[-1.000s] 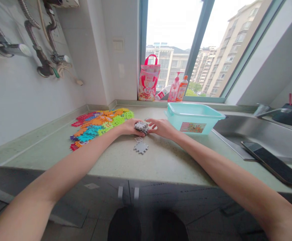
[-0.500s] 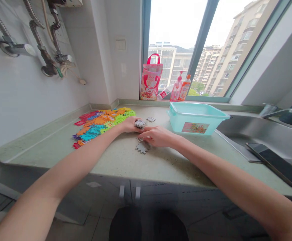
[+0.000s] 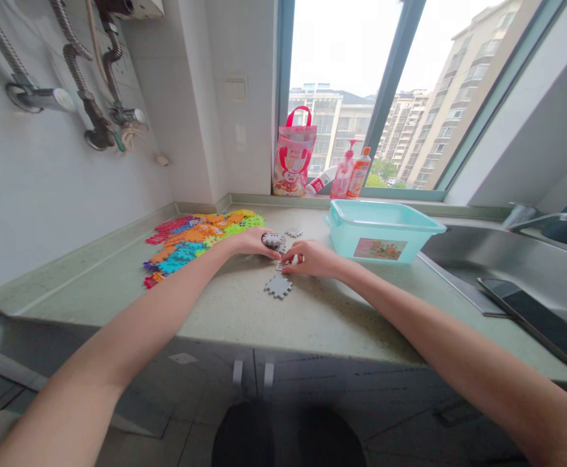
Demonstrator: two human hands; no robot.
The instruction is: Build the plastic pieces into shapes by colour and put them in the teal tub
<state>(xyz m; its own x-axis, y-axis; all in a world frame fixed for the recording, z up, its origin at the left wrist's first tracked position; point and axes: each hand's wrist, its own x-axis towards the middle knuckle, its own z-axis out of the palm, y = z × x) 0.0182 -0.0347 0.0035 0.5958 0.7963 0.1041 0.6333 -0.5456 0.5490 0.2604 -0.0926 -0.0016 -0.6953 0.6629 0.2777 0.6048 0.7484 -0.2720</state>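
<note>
My left hand (image 3: 250,242) grips a stack of grey interlocking tiles (image 3: 273,240) just above the counter. My right hand (image 3: 313,259) pinches one small grey grid tile (image 3: 280,265) at its fingertips, close beside the stack. A flat grey tile (image 3: 278,285) lies on the counter just in front of both hands. Another grey tile (image 3: 293,231) lies behind them. A pile of coloured tiles (image 3: 196,242), orange, blue, green and pink, spreads to the left of my left hand.
A turquoise plastic tub (image 3: 382,229) stands right of my hands. Behind it, on the window sill, are a pink gift bag (image 3: 293,154) and bottles (image 3: 351,173). A steel sink (image 3: 507,263) with a dark phone (image 3: 541,320) on its rim lies at right. Pipes (image 3: 93,97) hang on the left wall.
My right hand dropped from the stack to the counter, picked up the small grey grid tile, and brought it back up beside the stack. My left hand kept holding the stack.
</note>
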